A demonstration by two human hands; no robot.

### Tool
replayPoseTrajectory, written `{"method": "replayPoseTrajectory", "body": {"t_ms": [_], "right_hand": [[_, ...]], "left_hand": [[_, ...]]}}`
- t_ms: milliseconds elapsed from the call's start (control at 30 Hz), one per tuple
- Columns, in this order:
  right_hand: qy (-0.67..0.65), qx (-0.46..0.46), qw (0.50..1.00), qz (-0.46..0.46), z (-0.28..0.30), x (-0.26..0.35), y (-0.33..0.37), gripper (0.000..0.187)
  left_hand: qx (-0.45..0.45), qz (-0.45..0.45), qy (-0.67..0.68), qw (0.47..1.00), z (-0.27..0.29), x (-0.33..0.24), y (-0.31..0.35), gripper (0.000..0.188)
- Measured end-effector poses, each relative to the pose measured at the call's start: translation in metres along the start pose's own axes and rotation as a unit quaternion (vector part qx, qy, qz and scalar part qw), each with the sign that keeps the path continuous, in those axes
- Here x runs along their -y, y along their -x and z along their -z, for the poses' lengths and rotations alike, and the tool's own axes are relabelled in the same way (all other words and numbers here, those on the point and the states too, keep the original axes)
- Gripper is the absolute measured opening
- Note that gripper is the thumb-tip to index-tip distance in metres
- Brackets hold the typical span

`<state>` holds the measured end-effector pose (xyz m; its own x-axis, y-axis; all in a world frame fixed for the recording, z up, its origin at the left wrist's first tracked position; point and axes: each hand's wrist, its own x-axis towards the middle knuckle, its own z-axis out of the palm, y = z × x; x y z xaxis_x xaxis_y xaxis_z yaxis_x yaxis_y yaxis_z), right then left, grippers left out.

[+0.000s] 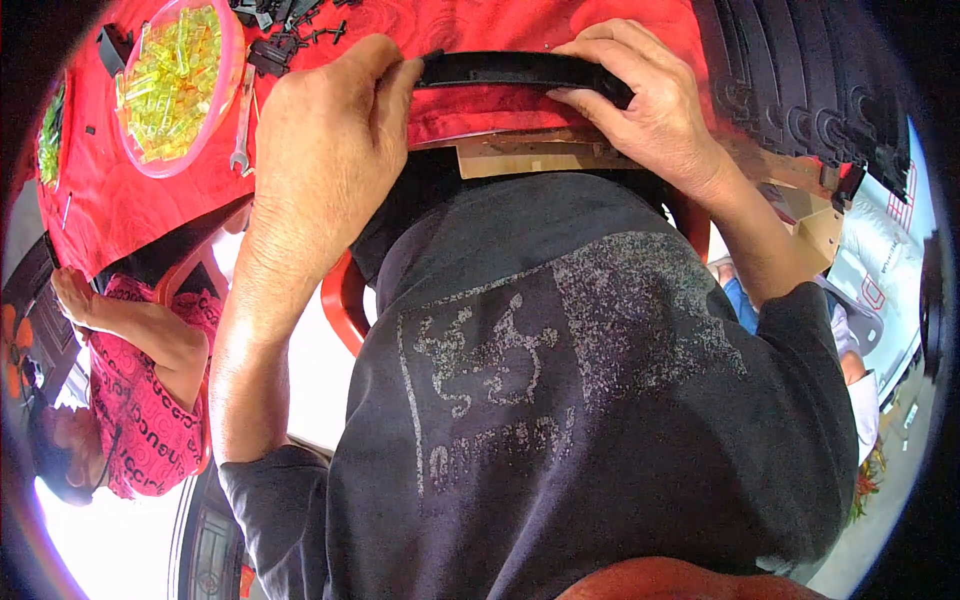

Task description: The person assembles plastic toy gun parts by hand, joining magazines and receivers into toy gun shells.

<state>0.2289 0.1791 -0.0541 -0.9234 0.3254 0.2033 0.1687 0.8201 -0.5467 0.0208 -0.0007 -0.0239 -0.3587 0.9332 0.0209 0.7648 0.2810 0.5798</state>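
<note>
A long, narrow black plastic strip spans the space between my hands, above the near edge of the table. My left hand pinches its left end between thumb and fingers. At the other end, my right hand grips the strip with the thumb below and the fingers curled over the top. The fingers partly cover both ends. Just left of my left hand a metal wrench lies on the red tablecloth.
A pink-rimmed bowl holds many yellow-clear plastic pieces. Small black parts lie beside it. Long black strips are laid out at the right. A cardboard box sits below the table edge. Another person sits at left.
</note>
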Motion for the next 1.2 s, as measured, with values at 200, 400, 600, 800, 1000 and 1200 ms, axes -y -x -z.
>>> {"method": "replayPoseTrajectory", "body": {"t_ms": [200,400,600,800,1000,1200], "right_hand": [[-0.048,-0.067,0.996,0.019,-0.008,-0.005,0.008,0.03],[0.013,-0.118,0.992,-0.049,-0.012,0.006,0.026,0.033],[-0.031,-0.101,0.994,-0.023,-0.012,0.021,0.026,0.05],[-0.12,-0.072,0.99,-0.002,-0.018,0.018,0.02,0.041],[0.048,-0.144,0.986,0.075,0.011,0.005,-0.009,0.046],[-0.067,-0.101,0.972,0.199,-0.015,-0.051,-0.04,0.063]], "left_hand": [[-0.016,0.042,0.069,0.997,-0.006,-0.013,-0.004,0.018],[-0.04,-0.06,0.134,0.988,-0.035,-0.017,-0.019,0.018],[-0.011,-0.079,0.204,0.976,-0.031,-0.038,-0.051,0.019],[-0.018,-0.041,0.189,0.981,-0.023,-0.035,-0.047,0.02],[-0.015,0.009,0.141,0.99,-0.005,-0.02,-0.005,0.016],[-0.025,0.0,0.095,0.995,-0.014,-0.023,0.013,0.016]]}}
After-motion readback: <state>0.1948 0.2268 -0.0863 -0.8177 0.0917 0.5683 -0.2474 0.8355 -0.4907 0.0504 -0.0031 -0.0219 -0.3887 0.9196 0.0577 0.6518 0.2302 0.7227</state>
